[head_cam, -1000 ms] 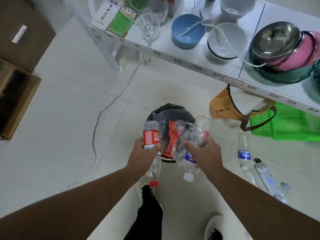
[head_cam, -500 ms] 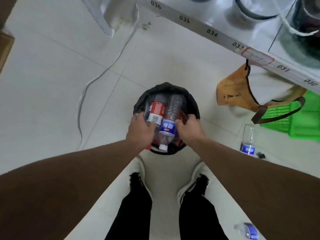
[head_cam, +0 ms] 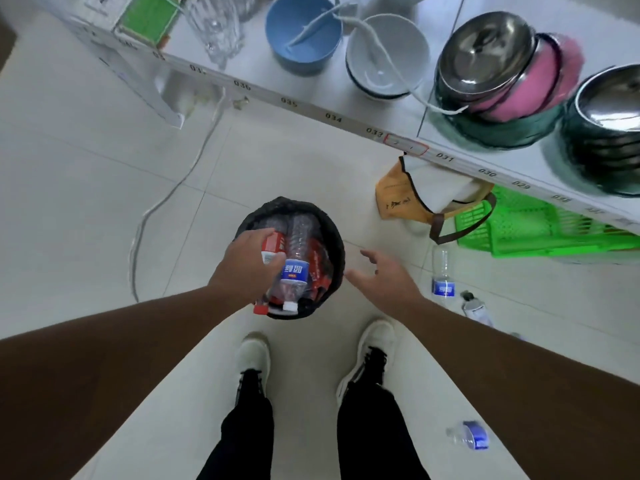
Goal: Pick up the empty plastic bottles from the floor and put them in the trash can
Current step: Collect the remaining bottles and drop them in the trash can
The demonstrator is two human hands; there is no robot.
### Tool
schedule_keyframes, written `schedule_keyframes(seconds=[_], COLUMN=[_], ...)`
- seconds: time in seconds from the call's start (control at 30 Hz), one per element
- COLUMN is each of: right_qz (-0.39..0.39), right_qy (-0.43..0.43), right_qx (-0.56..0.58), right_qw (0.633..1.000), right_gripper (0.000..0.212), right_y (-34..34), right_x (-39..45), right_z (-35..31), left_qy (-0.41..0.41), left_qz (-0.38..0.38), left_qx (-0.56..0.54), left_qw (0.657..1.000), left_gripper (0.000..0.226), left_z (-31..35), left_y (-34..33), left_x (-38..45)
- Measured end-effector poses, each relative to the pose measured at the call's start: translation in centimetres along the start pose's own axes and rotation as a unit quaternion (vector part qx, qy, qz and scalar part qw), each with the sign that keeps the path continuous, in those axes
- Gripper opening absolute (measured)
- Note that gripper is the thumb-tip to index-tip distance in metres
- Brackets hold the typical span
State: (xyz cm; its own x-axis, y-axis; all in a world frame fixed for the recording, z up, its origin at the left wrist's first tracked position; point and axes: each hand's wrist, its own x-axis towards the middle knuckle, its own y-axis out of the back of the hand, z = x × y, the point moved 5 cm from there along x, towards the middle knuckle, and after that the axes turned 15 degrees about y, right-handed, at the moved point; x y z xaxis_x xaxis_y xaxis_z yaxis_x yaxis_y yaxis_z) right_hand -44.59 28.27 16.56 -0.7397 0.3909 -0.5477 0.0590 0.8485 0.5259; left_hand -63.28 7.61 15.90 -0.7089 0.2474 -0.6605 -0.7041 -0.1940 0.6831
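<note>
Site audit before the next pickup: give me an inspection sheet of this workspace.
Surface: pale tiled floor, nothing spilled that shows.
Job's things: bin with a black liner, crammed with bottles, some sticking out; a blue-label bottle lies on top. Three bottles on the floor: one right of the bin, a crushed one nearer, a third between.
Clutter: tan bag and green basket under the shelf.
Hands: left hand on a red-label bottle in the bin; right hand open, empty, beside the bin.
Cables: white cable trails across the floor.
Surroundings: numbered shelf with bowls, glasses, steel lids.
</note>
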Motion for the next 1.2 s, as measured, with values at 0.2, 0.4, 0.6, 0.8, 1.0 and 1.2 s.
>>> schedule_keyframes(seconds=[0.2, 0.4, 0.6, 0.8, 1.0, 1.2], right_qz=[0.052, 0.108, 0.142, 0.176, 0.211, 0.255], right_qy=[-0.045, -0.138, -0.206, -0.253, -0.300, -0.297], right_qx=[0.012, 0.094, 0.170, 0.247, 0.286, 0.304], right_qw=[0.998, 0.980, 0.953, 0.919, 0.885, 0.868], right_gripper=[0.084, 0.092, 0.099, 0.099, 0.101, 0.100], right_y=[2.3, 1.4, -1.4, -5.4, -6.6, -6.0], right_x=[-6.5, -18.0, -29.1, -39.9, -50.0, -56.3], right_z=[2.7, 6.9, 12.6, 18.0, 24.3, 29.1], left_qy=[-0.127, -0.216, -0.263, -0.295, -0.322, -0.268], left_qz=[-0.042, -0.089, -0.093, -0.135, -0.149, -0.146], left_qx=[0.155, 0.250, 0.342, 0.413, 0.463, 0.423], left_qw=[0.979, 0.939, 0.897, 0.851, 0.812, 0.853], left_gripper=[0.069, 0.075, 0.083, 0.091, 0.107, 0.105], left_z=[3.8, 6.9, 9.2, 7.9, 10.1, 14.4], left_y=[0.8, 0.1, -4.7, -14.3, -21.5, -26.7], left_x=[-3.4, -9.1, -15.5, -24.6, -31.5, -35.7])
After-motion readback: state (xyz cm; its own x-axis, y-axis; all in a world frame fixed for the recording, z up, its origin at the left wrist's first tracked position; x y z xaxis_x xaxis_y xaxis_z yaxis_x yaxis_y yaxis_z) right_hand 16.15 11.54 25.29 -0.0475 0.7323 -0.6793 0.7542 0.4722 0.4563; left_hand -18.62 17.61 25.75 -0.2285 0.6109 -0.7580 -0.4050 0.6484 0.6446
